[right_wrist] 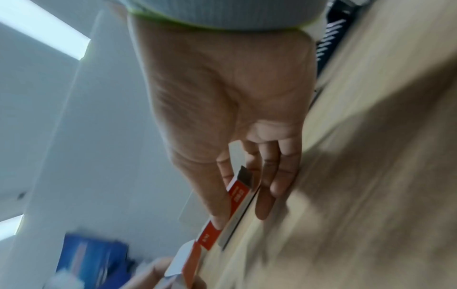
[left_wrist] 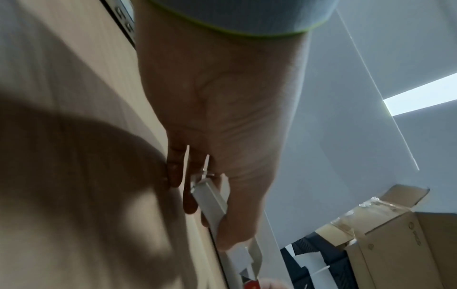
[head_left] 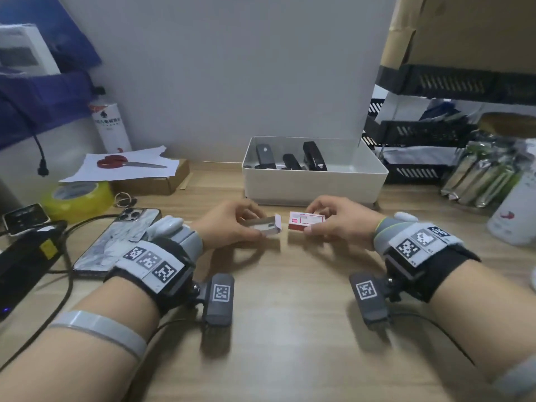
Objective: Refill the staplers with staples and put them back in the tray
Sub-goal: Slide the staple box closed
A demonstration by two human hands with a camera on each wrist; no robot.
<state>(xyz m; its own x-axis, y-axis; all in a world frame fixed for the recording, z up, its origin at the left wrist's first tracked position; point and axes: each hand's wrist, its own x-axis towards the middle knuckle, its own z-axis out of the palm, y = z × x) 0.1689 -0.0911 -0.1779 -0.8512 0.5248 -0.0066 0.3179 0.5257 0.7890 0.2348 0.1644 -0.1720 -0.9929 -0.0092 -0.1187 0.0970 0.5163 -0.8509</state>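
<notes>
Three black staplers [head_left: 265, 156] [head_left: 291, 162] [head_left: 314, 156] stand in the white tray [head_left: 316, 187] at the back of the desk. In front of the tray, my left hand [head_left: 255, 224] pinches a small white cardboard box part [head_left: 265, 226] with an open flap; in the left wrist view this white box part [left_wrist: 212, 197] sits between thumb and fingers. My right hand [head_left: 313, 220] pinches the red and white staple box [head_left: 304, 221], a small gap away from the left piece. The right wrist view shows the red box [right_wrist: 237, 197] low over the wood.
A phone [head_left: 116, 242], a yellow tape roll [head_left: 77, 198], a power strip [head_left: 23, 265] and cables lie at the left. Red scissors [head_left: 116, 162] rest on paper over a cardboard box. Black mesh trays [head_left: 420, 132] and a jar of packets [head_left: 493, 169] stand at the right.
</notes>
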